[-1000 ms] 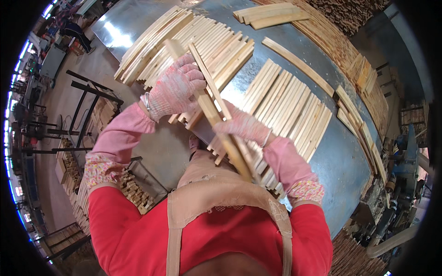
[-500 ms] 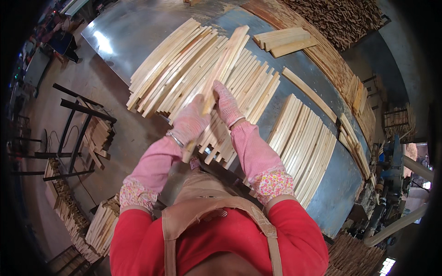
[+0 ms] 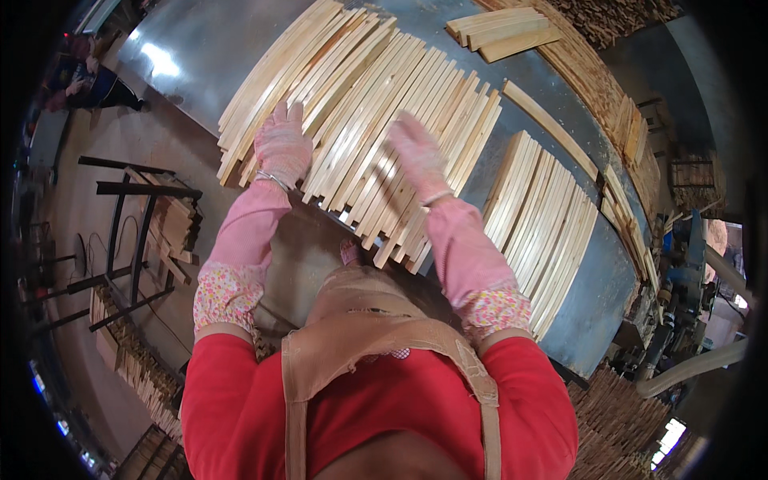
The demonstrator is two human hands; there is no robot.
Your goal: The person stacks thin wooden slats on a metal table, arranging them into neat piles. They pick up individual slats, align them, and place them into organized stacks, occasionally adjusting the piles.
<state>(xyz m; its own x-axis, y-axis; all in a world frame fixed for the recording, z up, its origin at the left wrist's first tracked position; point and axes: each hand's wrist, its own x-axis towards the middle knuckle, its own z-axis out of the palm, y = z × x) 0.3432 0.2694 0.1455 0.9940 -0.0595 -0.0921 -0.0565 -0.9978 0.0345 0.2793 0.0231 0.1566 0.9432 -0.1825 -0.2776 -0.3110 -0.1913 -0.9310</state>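
Note:
Several pale wooden strips (image 3: 384, 120) lie side by side on a grey metal table (image 3: 232, 32), their near ends uneven. My left hand (image 3: 284, 148), in a pink glove, rests at the near ends of the left-hand strips, fingers stretched out and nothing gripped. Over the middle of the same row is my right hand (image 3: 418, 154), also gloved and somewhat blurred. Its fingers are extended and hold nothing; whether it touches the wood I cannot tell. To the right, a second group of strips (image 3: 540, 224) lies apart from the first.
A few short boards (image 3: 504, 32) sit at the table's far side, near a long single strip (image 3: 548, 128). Beyond runs a brown wooden edge (image 3: 592, 80). A black metal rack (image 3: 144, 232) holding wood stands on the floor at left. Machinery with a hose (image 3: 692, 368) is at right.
Both hands have let go of the wooden strip they held, which now lies among the others. My left hand has moved left and up, my right hand slightly right; they are farther apart.

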